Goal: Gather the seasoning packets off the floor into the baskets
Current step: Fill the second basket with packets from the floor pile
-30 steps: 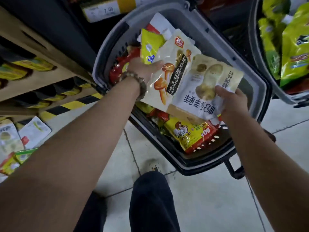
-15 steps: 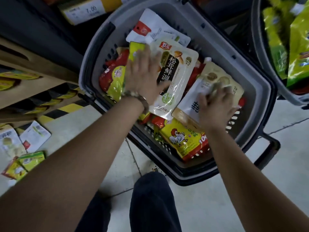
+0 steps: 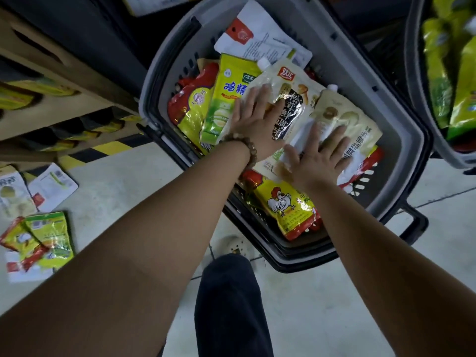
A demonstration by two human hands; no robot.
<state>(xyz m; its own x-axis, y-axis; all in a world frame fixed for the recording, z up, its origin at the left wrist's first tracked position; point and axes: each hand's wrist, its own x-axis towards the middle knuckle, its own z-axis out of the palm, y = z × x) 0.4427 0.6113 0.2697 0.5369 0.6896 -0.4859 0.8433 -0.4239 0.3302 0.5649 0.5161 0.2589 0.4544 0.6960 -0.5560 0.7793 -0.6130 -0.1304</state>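
A grey basket (image 3: 401,161) on the floor holds several seasoning packets. My left hand (image 3: 253,126), with a bead bracelet at the wrist, lies flat with fingers spread on a cream mushroom pouch (image 3: 291,99). My right hand (image 3: 318,157) presses flat on a beige spouted pouch (image 3: 353,117) beside it. Under them lie a yellow-green packet (image 3: 226,99), a yellow chicken packet (image 3: 286,204), red packets and a white pouch (image 3: 260,39). More packets (image 3: 38,228) lie loose on the floor at the left.
A second grey basket (image 3: 422,104) with green packets stands at the upper right. Cardboard shelf boxes (image 3: 51,81) with yellow packets line the left, above black-and-yellow floor tape (image 3: 103,149). My dark trouser leg (image 3: 229,305) and a pale shoe (image 3: 234,246) are below the basket.
Both hands carried the two pouches down into the basket, let them go, and now rest flat on top with fingers spread.
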